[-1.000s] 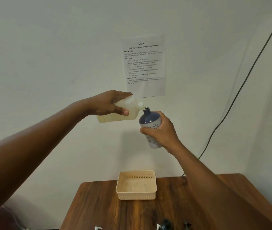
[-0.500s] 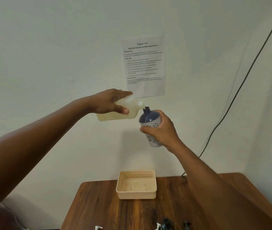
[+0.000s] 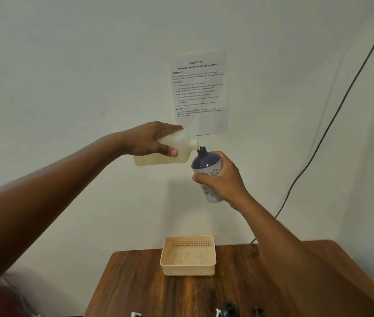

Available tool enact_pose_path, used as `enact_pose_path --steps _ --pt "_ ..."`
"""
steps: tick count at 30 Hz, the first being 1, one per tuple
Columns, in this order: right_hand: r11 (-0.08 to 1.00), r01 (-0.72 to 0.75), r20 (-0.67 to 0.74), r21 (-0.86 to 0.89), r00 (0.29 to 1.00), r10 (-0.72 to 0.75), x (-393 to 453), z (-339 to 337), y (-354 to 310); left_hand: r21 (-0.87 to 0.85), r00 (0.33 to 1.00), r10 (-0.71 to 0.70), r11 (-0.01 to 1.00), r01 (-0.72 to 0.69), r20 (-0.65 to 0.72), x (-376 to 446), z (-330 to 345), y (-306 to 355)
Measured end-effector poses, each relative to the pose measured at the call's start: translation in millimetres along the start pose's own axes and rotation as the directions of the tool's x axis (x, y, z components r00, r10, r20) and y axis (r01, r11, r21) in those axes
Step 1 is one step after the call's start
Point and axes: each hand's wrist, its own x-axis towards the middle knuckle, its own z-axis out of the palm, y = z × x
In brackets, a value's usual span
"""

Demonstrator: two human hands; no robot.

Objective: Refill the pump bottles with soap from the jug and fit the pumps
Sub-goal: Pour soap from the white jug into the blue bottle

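My left hand point(image 3: 152, 140) grips a translucent jug point(image 3: 181, 152) of pale yellow soap, tipped on its side high above the table. The jug's spout meets the open neck of a dark blue pump bottle point(image 3: 205, 163) with a pale flowered lower half. My right hand point(image 3: 223, 179) holds that bottle, tilted slightly, with fingers wrapped around its body. The bottle has no pump on it. At the bottom edge, a white pump point(image 3: 135, 314) and another bottle top with a pump point(image 3: 226, 311) peek into view.
A beige plastic basket point(image 3: 189, 271) stands at the far side of the brown wooden table point(image 3: 135, 291), against the wall. A printed task sheet point(image 3: 199, 92) hangs on the wall. A dark cable point(image 3: 332, 124) runs down the wall at the right.
Both hands, with jug and bottle, have risen very slightly against the wall. The jug stays tipped at the bottle's neck.
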Motion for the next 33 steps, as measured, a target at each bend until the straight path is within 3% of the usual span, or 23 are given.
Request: enact_pose_path --steps 33 --pt "1.0 0.015 0.007 -0.01 1.0 -0.015 8.3 0.1 1.3 0.007 0.999 0.017 1.0 -0.017 0.046 3.2 -7.5 2.7"
